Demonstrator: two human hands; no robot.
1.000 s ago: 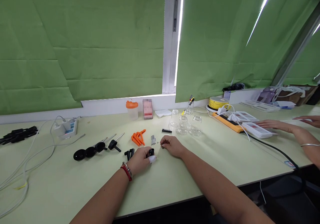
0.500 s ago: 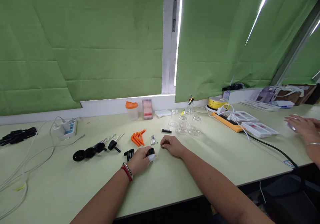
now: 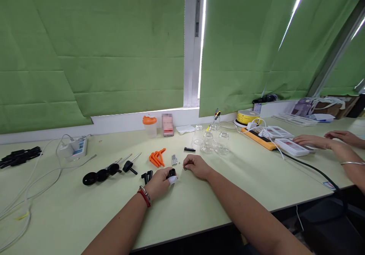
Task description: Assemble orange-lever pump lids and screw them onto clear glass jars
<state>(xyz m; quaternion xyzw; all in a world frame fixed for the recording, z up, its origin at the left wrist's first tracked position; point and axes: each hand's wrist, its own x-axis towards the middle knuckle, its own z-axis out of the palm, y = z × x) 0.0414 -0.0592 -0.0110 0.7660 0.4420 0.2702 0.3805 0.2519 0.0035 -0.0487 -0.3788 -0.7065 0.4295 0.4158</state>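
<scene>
My left hand (image 3: pixel 159 182), with white tape on its thumb, is closed around a short black cylindrical part (image 3: pixel 172 172). To its right, my right hand (image 3: pixel 198 167) pinches a tiny dark ring-like piece (image 3: pixel 185 168) between thumb and fingertip. The two hands are apart, low over the table. Just beyond them lie several metal pins or screws (image 3: pixel 174 160) and several orange angled pieces (image 3: pixel 157 157). Black L-shaped pieces (image 3: pixel 147 176) sit beside my left hand, partly hidden by it. A black toothed strip (image 3: pixel 189 149) lies past my right hand.
Black round-headed parts with metal rods (image 3: pixel 102 174) lie at left, near white cables and a power strip (image 3: pixel 78 148). Upturned clear glasses (image 3: pixel 208 143) and an orange-lidded cup (image 3: pixel 149 127) stand behind. At right, a co-worker's hand (image 3: pixel 312 141) rests by white trays (image 3: pixel 292 147).
The co-worker's hand at right has moved left onto the white trays. My own hands stay nearly still, with the same pieces in them.
</scene>
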